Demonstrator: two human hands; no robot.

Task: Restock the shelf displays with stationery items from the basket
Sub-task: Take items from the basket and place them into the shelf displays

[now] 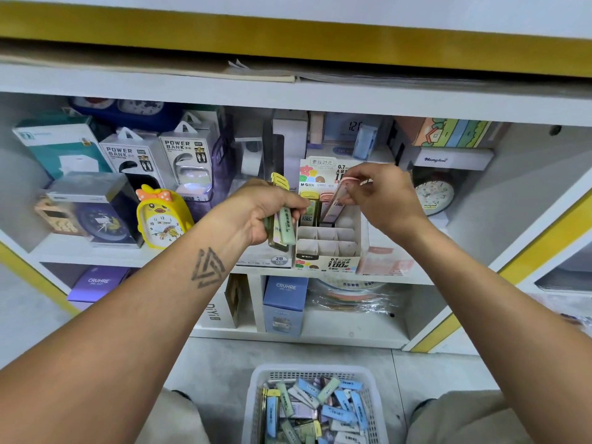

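- The display box (326, 248) stands on the shelf (397, 277), its grid of slots mostly bare: only the back row shows cases in place, one yellow-topped (309, 208) and one or two beside it.
- The right hand (381, 195) pinches a pink-capped case (334, 203) at its top end, tilted with its lower end at a back-row slot; whether it is seated I cannot tell.
- The left hand (269, 213) grips a small bundle of cases (282, 224), green and yellow among them, just left of the box and ready to feed in.
- The basket (315, 408) on the floor, between the person's knees, is heaped with blue, green and lilac cases.
- By my reckoning the restocking has barely begun: two front rows wait, and most stock sits in the basket.
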